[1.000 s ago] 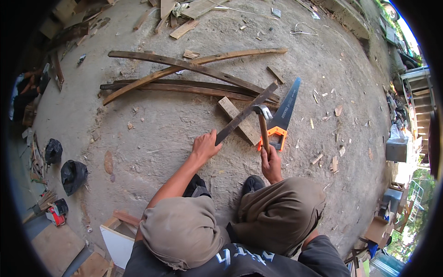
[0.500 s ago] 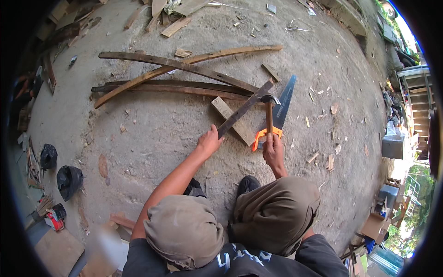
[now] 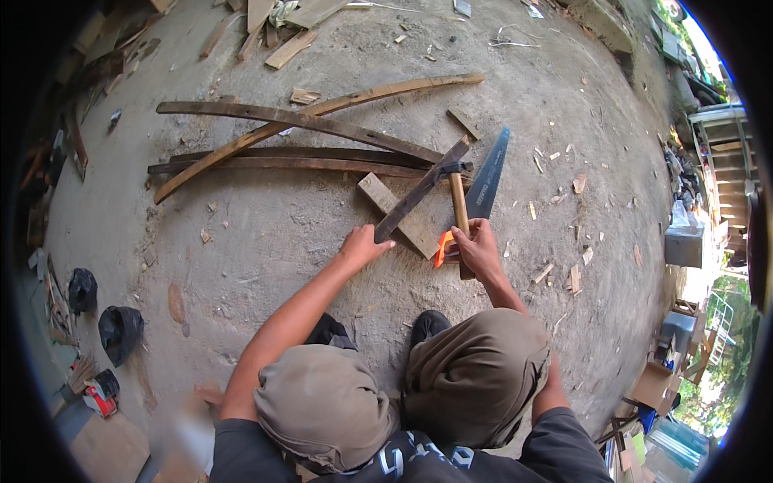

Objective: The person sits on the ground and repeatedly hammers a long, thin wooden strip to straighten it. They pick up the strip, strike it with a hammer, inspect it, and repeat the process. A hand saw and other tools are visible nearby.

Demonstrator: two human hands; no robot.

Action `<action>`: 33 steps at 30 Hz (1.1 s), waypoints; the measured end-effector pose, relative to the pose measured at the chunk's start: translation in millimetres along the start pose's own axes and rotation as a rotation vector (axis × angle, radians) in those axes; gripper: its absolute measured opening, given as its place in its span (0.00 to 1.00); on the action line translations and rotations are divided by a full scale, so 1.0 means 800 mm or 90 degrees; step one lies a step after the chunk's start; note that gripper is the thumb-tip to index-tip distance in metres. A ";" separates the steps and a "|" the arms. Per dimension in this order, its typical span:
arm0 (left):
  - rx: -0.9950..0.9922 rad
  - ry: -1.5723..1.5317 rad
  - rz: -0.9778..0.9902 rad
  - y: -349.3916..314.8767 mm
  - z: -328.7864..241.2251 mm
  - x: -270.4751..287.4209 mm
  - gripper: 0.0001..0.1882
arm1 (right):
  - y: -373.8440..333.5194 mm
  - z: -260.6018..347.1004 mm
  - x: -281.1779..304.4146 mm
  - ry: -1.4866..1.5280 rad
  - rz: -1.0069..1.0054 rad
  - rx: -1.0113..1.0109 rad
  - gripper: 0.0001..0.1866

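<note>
Hands first: the left hand (image 3: 364,244) grips the near end of a dark, weathered wooden slat (image 3: 421,191), which slants up and away across a pale short wooden block (image 3: 396,213). The right hand (image 3: 477,248) is clenched around the smooth wooden handle of a hammer (image 3: 457,201), its metal head touching the slat's far end. Just beside lies one handsaw (image 3: 486,187), dark blade, orange grip. Beyond, four long curved planks (image 3: 298,121) cross on rough, dusty concrete floor (image 3: 258,233), open to the left.
</note>
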State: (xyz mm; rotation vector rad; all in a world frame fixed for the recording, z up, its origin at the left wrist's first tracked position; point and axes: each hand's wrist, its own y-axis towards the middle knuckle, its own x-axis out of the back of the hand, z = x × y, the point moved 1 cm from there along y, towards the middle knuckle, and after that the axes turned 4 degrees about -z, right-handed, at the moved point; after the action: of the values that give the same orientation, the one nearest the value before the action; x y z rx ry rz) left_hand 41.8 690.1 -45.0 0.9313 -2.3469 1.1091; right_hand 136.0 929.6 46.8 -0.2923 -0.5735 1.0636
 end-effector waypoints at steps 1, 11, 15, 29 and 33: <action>-0.016 0.030 0.019 0.003 0.000 0.003 0.38 | 0.006 0.001 0.004 -0.019 0.008 0.004 0.19; -0.120 0.157 0.193 0.043 -0.042 0.103 0.35 | 0.058 0.096 0.043 -0.279 0.211 -0.079 0.16; -0.070 0.033 -0.011 0.084 -0.012 0.046 0.30 | 0.045 0.139 0.019 -0.302 0.248 -0.090 0.15; 0.403 -0.116 -0.318 0.030 -0.019 -0.018 0.32 | -0.044 0.090 -0.150 -0.134 -0.206 -0.009 0.16; 0.359 -0.087 -0.343 0.032 -0.030 -0.021 0.32 | -0.024 0.040 -0.164 -0.254 -0.267 0.076 0.21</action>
State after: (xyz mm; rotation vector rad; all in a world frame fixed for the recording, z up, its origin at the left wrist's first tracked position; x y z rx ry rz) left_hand 36.8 727.5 -53.5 1.7508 -1.7053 1.5121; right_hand 84.7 802.9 43.2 0.1493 -0.8806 0.7446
